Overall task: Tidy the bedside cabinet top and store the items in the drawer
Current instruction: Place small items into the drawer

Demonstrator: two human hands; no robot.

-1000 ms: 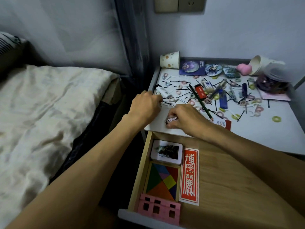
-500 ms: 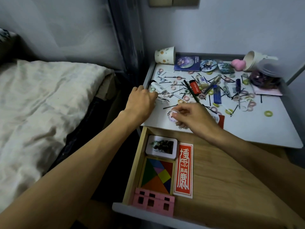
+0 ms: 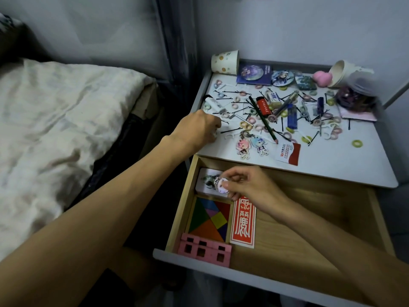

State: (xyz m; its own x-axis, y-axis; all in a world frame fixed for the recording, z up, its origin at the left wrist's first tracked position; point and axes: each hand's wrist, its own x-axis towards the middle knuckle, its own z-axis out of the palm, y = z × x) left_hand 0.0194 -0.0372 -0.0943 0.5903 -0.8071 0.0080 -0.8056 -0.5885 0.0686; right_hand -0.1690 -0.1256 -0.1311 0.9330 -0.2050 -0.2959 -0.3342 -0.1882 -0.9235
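While pinching a round badge (image 3: 221, 185) in the right hand (image 3: 250, 187), hovers over white card box (image 3: 204, 183) at drawer's (image 3: 180, 209) eleven o'clock; left hand (image 3: 197, 129) curled, contents unclear.

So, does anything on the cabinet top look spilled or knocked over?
Yes. The white cup at the back right corner lies on its side, and small hair rings and black hairpins are scattered loose across the cabinet top, as if spilled.

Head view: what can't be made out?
All in the head view:
The left hand: its own back hides whether the fingers hold anything.
The badge pinched by the right hand: blurred, print unreadable.
The jar: blurred, contents unclear.
The red card: top end hidden under the right hand.
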